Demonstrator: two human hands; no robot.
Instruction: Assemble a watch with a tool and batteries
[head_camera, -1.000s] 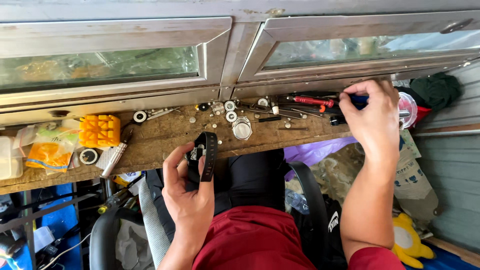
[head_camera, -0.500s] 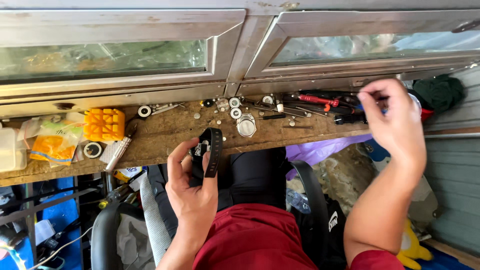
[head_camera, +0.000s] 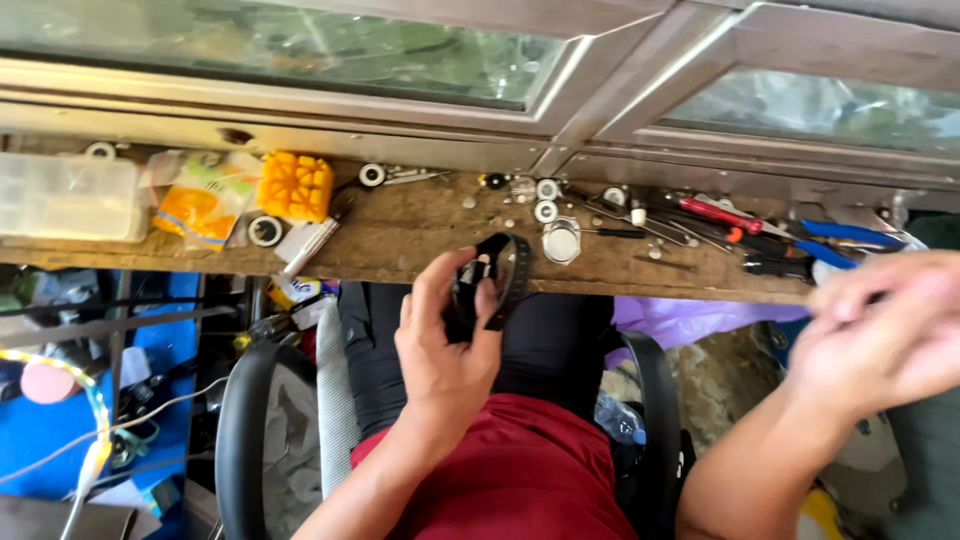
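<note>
Wristwatch (head_camera: 492, 283), black, one of it, sits in my left hand (head_camera: 445, 345) just over the near edge of the counter (head_camera: 400, 235), thumb and fingers clamped round its case while the strap curls up in a loop above them. My right hand (head_camera: 880, 335) hangs off to the right, past the counter's end and well apart from the watch; it is smeared by motion, so I cannot tell whether its fingers are together or apart, or whether anything lies between them.

Counting along the counter: one clear plastic box (head_camera: 68, 197) at the far left, one orange packet (head_camera: 195, 210), one yellow block with a gridded face (head_camera: 295, 186), one small dark ring (head_camera: 265, 231), one round silver case (head_camera: 561, 241) just right of the watch, three small white discs near it, one red-handled tool (head_camera: 718, 214) and one pair of blue-handled pliers (head_camera: 845, 240). The loose screws and slim metal tools between them are too small and crowded for me to count.

The counter is a narrow, worn wooden plank set under two metal-framed windows (head_camera: 300, 50) with green showing behind the glass. Below it I see a black chair (head_camera: 245, 430), a red shirt and dark trousers.

The pliers are partly covered by my right hand, the plastic box is cut off by the left edge, and the clutter under the counter stays dim and hard to read
</note>
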